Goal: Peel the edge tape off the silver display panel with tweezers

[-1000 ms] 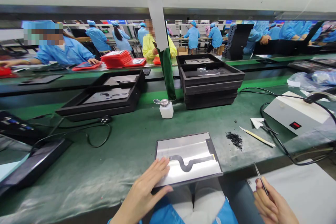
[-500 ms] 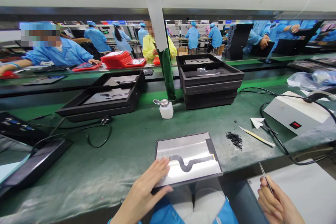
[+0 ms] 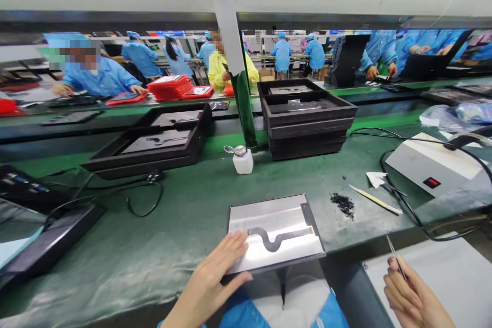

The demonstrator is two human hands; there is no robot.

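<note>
A flat display panel (image 3: 274,215) with a silvery back lies at the near edge of the green bench, a dark curved ribbon cable (image 3: 273,241) running across it. My left hand (image 3: 220,266) rests with outstretched fingers on the panel's left side, the thumb apart by its lower edge. Out to the right, past the bench edge, my right hand (image 3: 408,287) is closed around metal tweezers (image 3: 392,250), their tips pointing up. Right of the panel are a pile of black scraps (image 3: 343,206) and a yellow-handled craft knife (image 3: 375,200).
A white pump bottle (image 3: 243,161) with its lid up stands behind the panel. Black trays (image 3: 307,130) are stacked at the back, with others (image 3: 154,159) to the left. A white box (image 3: 432,164) with a red switch and cables sits right. Co-workers sit across the line.
My right hand with the tweezers has shifted slightly to the right. My left hand and the panel stay put. Across the line, co-workers' arms have moved.
</note>
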